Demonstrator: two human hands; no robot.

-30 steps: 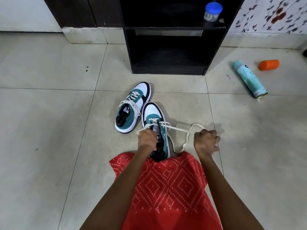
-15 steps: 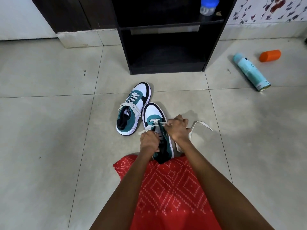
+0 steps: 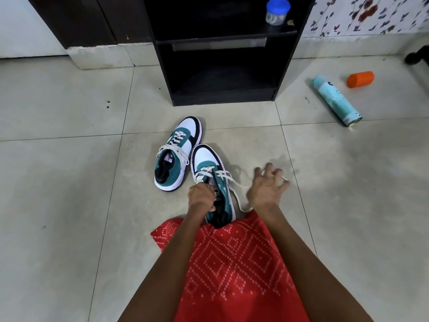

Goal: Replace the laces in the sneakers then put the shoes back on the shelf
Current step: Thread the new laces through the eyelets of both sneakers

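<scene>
**A sneaker is laced on a tiled floor before a black shelf**

The left hand (image 3: pixel 200 198) grips the near sneaker (image 3: pixel 209 163) at its collar. The blurred right hand (image 3: pixel 267 187) is spread at the loose lace (image 3: pixel 234 182), its grip unclear. The second sneaker (image 3: pixel 178 154) touches the first. A blue-lidded jar (image 3: pixel 277 11), its contents indistinct, sits on the shelf (image 3: pixel 220 94), with open tile between shelf and shoes. The spray can (image 3: pixel 336 101) lettering is unreadable.

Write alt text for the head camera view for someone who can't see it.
A person on a tiled floor grips the near sneaker with the left hand while its white lace trails toward the half-curled right hand. A second sneaker, laced, sits beside it, before a black shelf.
</scene>
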